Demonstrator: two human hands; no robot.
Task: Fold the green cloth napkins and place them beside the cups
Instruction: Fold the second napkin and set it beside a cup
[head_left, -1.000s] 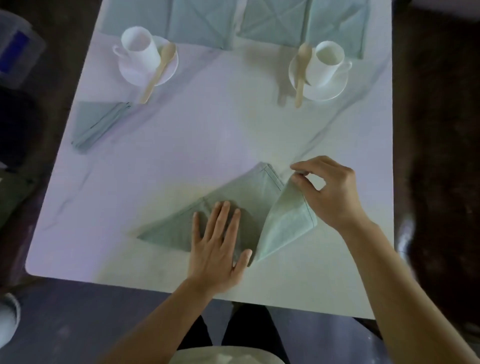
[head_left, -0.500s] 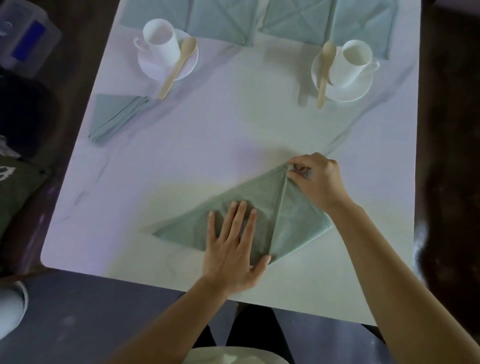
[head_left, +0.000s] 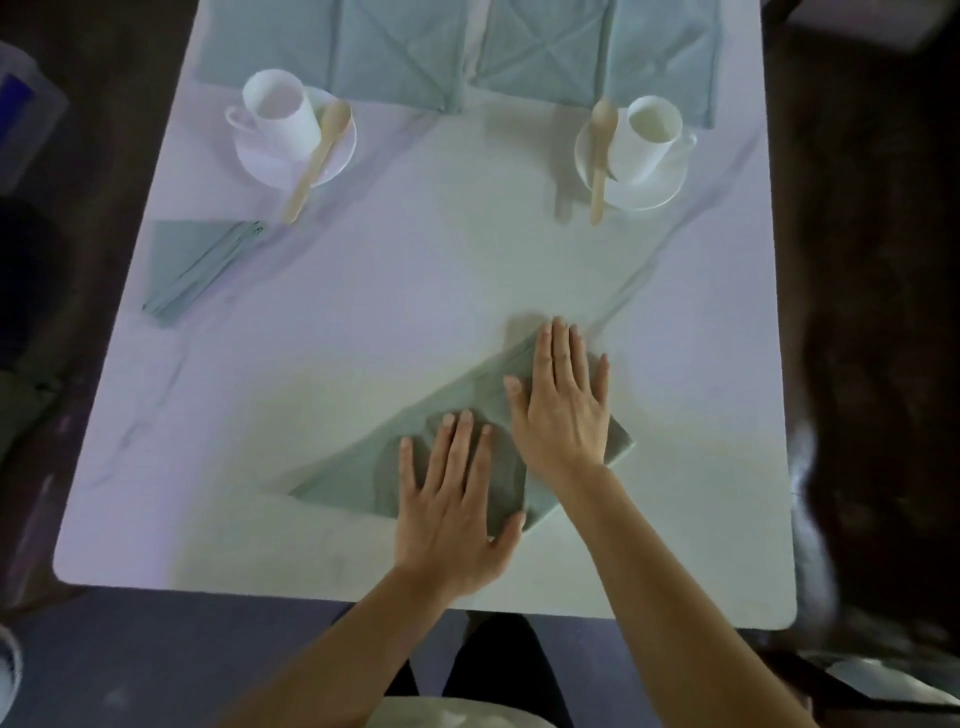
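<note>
A green cloth napkin (head_left: 358, 467), partly folded into a long slanted shape, lies near the front of the white marble table (head_left: 395, 291). My left hand (head_left: 457, 499) presses flat on its middle with straight fingers. My right hand (head_left: 563, 400) lies flat on the folded-over right part, fingers straight. A folded green napkin (head_left: 192, 265) sits at the left, in front of the left cup (head_left: 280, 117). The right cup (head_left: 649, 137) stands on its saucer at the back right.
Each cup has a white saucer and a wooden spoon: left spoon (head_left: 317, 161), right spoon (head_left: 600, 156). Unfolded green napkins (head_left: 400, 57) lie spread along the table's far edge. Dark floor surrounds the table; a plastic container (head_left: 21, 109) sits at the left.
My right hand brought the napkin's right corner over onto the cloth, let go of it and now lies flat on the fold. My left hand stayed pressing the middle.
</note>
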